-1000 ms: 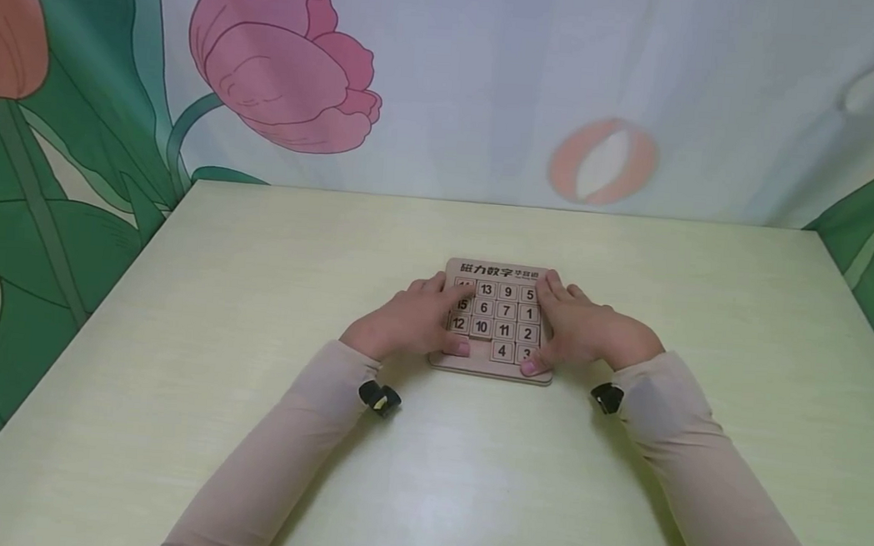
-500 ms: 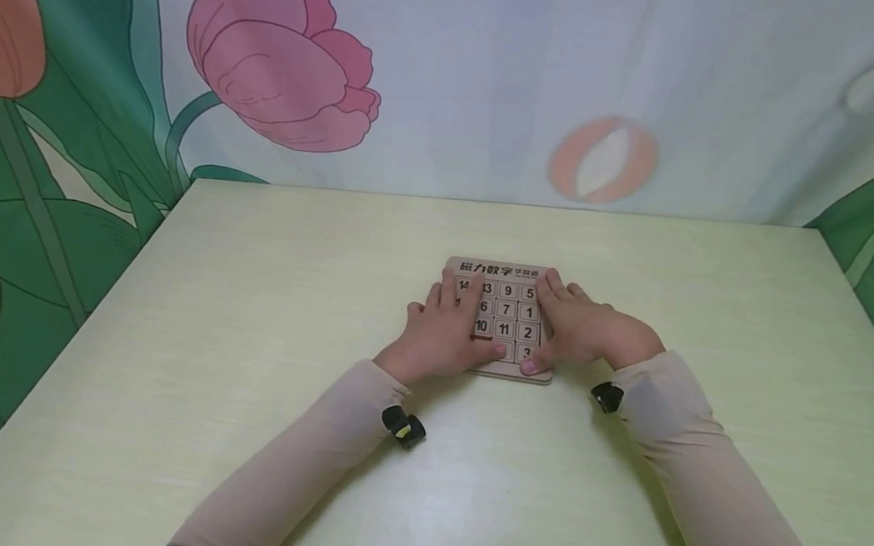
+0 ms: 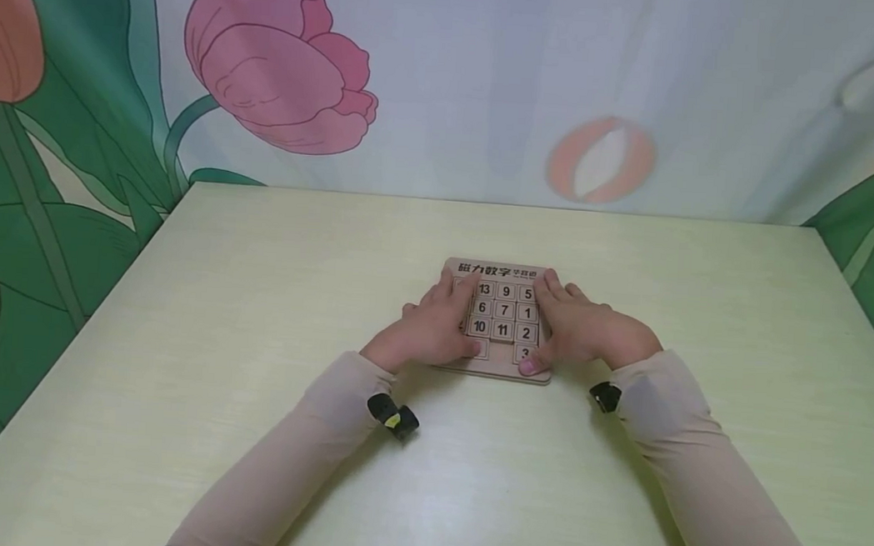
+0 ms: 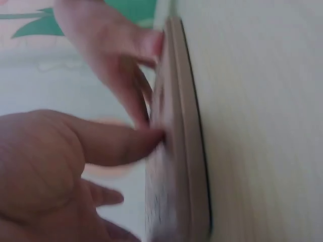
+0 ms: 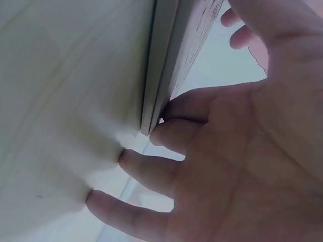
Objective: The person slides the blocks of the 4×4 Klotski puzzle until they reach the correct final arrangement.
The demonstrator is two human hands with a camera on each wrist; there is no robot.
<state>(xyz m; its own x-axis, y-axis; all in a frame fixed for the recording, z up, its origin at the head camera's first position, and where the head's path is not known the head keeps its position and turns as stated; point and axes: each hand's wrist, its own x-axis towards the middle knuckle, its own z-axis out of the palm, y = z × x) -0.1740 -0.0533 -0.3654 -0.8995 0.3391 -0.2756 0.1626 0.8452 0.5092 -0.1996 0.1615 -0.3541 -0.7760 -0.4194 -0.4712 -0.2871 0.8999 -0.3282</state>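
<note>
A wooden sliding number puzzle [image 3: 505, 310] lies flat on the table, its numbered tiles in a framed tray. My left hand [image 3: 434, 319] spreads over its left side, with the thumb on a bottom-row tile [image 3: 481, 350] whose number is partly covered. Its fingers reach across the upper left tiles and hide several numbers. Bare tray shows between that tile and the 3 tile [image 3: 526, 352]. My right hand [image 3: 591, 328] rests along the right edge, fingers near the top corner and thumb at the lower corner. In the right wrist view, its lower fingertips [image 5: 96, 199] touch the table.
The pale wood-grain table [image 3: 256, 279] surrounds the puzzle. Behind it hangs a curtain [image 3: 456, 82] printed with large flowers and leaves. A small black device [image 3: 394, 417] is strapped at the left wrist, another [image 3: 605, 397] at the right.
My left hand went right, its thumb reaching the 4 tile, then came back left. That tile has slid one place left, leaving a gap beside the 3. The right hand stays put.
</note>
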